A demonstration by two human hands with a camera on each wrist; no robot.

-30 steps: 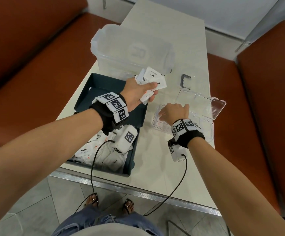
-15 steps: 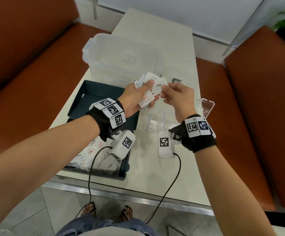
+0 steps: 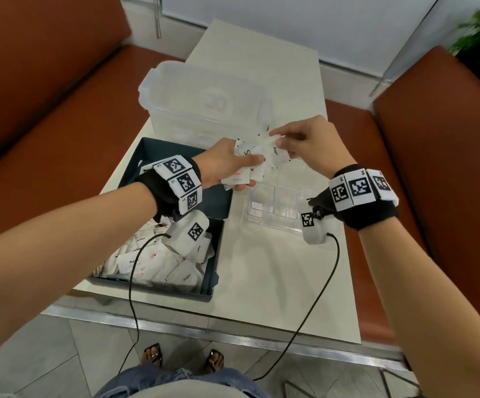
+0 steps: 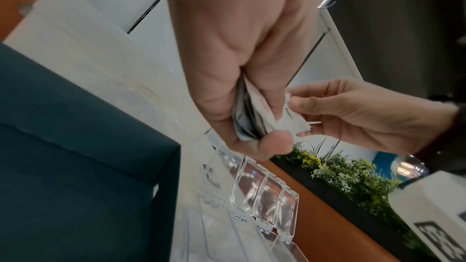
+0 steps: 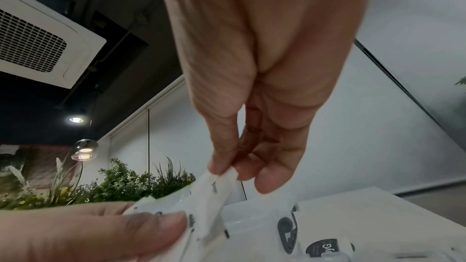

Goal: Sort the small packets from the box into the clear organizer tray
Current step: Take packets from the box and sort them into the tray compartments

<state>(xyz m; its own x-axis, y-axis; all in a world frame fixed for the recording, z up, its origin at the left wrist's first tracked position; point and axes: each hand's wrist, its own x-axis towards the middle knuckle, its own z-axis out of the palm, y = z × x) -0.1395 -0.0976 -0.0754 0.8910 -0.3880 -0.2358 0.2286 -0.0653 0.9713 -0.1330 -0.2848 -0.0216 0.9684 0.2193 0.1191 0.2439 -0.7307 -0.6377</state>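
Up above the table, the left hand (image 3: 227,165) grips a small bunch of white packets (image 3: 243,170), with the thumb on top and the fingers curled under them. The right hand (image 3: 305,142) pinches the top corner of one packet (image 3: 274,150) in that bunch between its thumb and a finger. That packet has the word "Pepper" on it. In the right wrist view the packet (image 5: 214,188) hangs down from the pinch, and the left thumb (image 5: 141,232) presses on the packets below it. In the left wrist view the bunch (image 4: 248,115) is squeezed in the left hand (image 4: 234,67), and the right hand (image 4: 353,113) holds the edge of one packet.

Just under both hands sits the clear organizer tray (image 3: 273,216) on the white table (image 3: 276,282). It has small rooms inside, and a few white packets lie in them. Its little clear lids (image 4: 262,190) stand open at the far side.

Left of the tray is the dark blue box (image 3: 216,205). Many more white packets (image 3: 158,262) are piled in its near part, some marked "Pepper" and some "Sugar".

Behind the box stands a big clear plastic tub (image 3: 204,104). Brown benches (image 3: 46,110) run along both sides of the table. Both wrists wear black bands with black and white square marks (image 3: 181,180), and black wires (image 3: 131,297) hang down from them.
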